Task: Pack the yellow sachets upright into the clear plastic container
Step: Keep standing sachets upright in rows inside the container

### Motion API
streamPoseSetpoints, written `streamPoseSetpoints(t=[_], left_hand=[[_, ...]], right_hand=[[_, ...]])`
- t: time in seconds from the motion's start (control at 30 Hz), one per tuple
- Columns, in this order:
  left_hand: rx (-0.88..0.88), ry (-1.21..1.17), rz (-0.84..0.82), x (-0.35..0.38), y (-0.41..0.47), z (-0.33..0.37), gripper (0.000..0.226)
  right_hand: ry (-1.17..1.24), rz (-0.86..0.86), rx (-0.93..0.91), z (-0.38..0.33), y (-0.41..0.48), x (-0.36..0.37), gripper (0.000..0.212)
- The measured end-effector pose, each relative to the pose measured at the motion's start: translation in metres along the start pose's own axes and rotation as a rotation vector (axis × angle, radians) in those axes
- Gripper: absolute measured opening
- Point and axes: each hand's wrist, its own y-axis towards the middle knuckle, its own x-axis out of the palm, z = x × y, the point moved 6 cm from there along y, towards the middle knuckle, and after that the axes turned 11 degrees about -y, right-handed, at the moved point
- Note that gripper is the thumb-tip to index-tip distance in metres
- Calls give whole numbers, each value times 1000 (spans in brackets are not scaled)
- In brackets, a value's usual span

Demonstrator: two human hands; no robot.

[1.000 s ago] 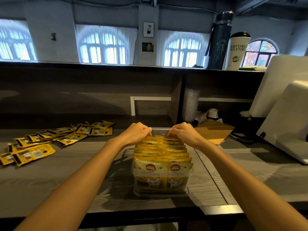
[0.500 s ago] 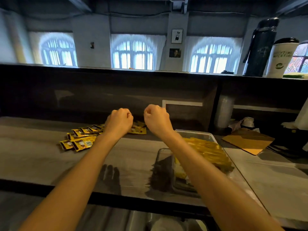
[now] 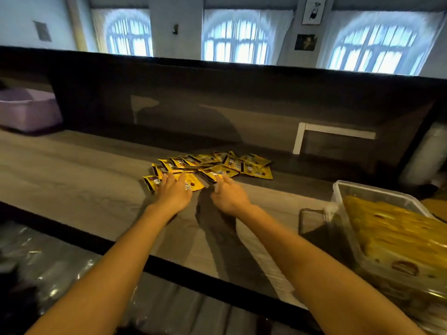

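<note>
Hands (image 3: 174, 192) (image 3: 229, 195) at loose sachets (image 3: 212, 165); packed container (image 3: 387, 238) well right.

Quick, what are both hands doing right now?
Left hand: open, fingers spread on the loose yellow sachets, gripping nothing.
Right hand: open, fingertips at the pile's edge, holding nothing.
</note>
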Motion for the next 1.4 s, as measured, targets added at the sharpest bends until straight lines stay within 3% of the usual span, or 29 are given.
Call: streamPoseSetpoints(t=[0.13,0.3,0.47,0.6,0.87,1.0,1.03,1.13,1.2,1.3,1.4], left_hand=[[-35,80,-86,19,23,-10,59],[-22,173,-142,28,29,-7,65],[59,310,-60,18,24,7,56],[173,384,-18,22,3,31,45],[325,378,-28,38,-45,65,33],[324,254,43,32,-67,77,32],[300,196,70,30,-70,78,30],[231,-68,150,20,-77,82,29],[207,-263,179,15,-80,86,32],[159,-535,168,12,-86,88,33],[109,-671,132,14,-89,87,32]], right_hand=[[-77,-69,-9,2,30,10,65],[-155,-141,-29,8,43,16,57],[-30,30,18,17,22,-3,29],[132,93,92,38,-7,-12,40],[23,221,162,68,-82,-35,42],[-126,315,166,71,-110,-44,31],[-134,283,190,74,-113,-41,36],[-198,4,246,77,-113,-18,77],[-256,-115,228,76,-111,-11,86],[-226,-206,139,73,-110,-13,59],[-265,-175,58,69,-117,-24,38]])
